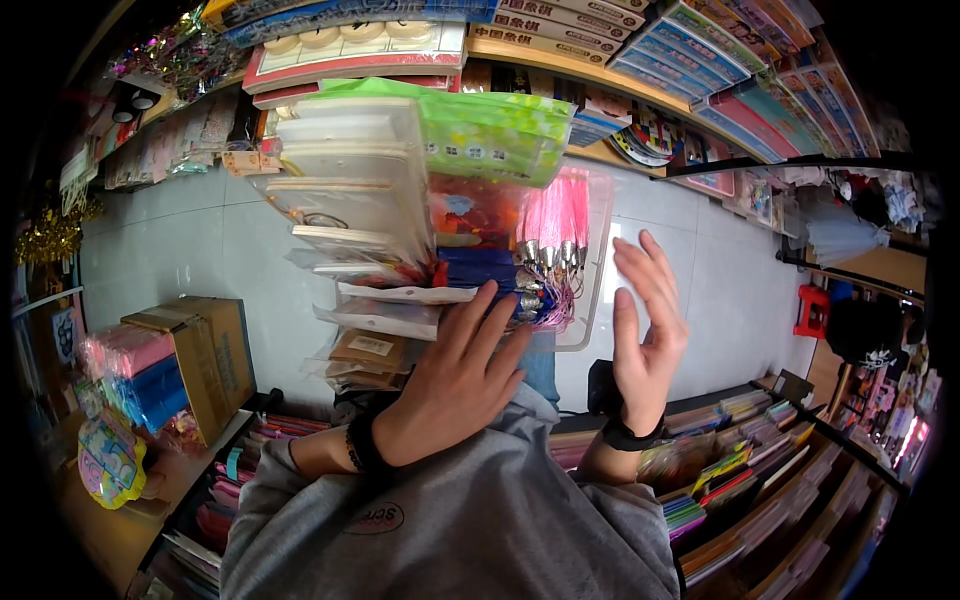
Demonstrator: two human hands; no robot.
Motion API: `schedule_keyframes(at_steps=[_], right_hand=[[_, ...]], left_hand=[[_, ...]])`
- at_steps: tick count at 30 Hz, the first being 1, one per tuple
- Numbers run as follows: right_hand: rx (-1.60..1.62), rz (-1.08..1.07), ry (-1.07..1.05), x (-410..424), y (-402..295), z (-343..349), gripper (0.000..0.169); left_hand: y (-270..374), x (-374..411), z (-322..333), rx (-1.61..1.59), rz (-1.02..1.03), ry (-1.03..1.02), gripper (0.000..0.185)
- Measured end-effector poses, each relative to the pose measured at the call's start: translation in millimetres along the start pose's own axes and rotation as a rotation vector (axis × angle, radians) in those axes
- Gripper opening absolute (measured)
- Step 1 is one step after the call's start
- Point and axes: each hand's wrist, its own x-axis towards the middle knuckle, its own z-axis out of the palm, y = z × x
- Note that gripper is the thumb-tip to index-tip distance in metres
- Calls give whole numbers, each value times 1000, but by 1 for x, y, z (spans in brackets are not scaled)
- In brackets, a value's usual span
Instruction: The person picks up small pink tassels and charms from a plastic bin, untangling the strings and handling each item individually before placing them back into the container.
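Note:
My left hand (463,358) reaches palm down over the near side of a clear plastic bin (598,259), its fingers spread above white-edged packets (401,294) and blue tassels (476,271). Whether the fingertips touch them is hidden. Beside the blue ones lie pink tassels (559,214) with silvery caps and loose cords. To the right of the bin, my right hand (651,322) is raised with nothing in it, thumb and fingers apart. Clear-wrapped packets (352,161) stand in a row at the left, near a green printed bag (495,135). Brown packets (367,352) are closest to my left wrist.
Shelves of boxed board games (555,30) run along the far side. An opened cardboard box (217,367) with pink and blue packs stands at the left. Racks of flat stationery (742,480) border my near right. A red stool (811,310) is farther right on the tiled floor (705,225).

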Motion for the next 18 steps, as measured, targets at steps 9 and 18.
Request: schedule_keyframes(at_steps=[9, 18], right_hand=[[269, 195, 138, -17, 19, 38, 41], [337, 251, 159, -23, 14, 54, 42]], left_hand=[[0, 35, 22, -6, 27, 65, 61], [-2, 29, 32, 86, 40, 203, 56]])
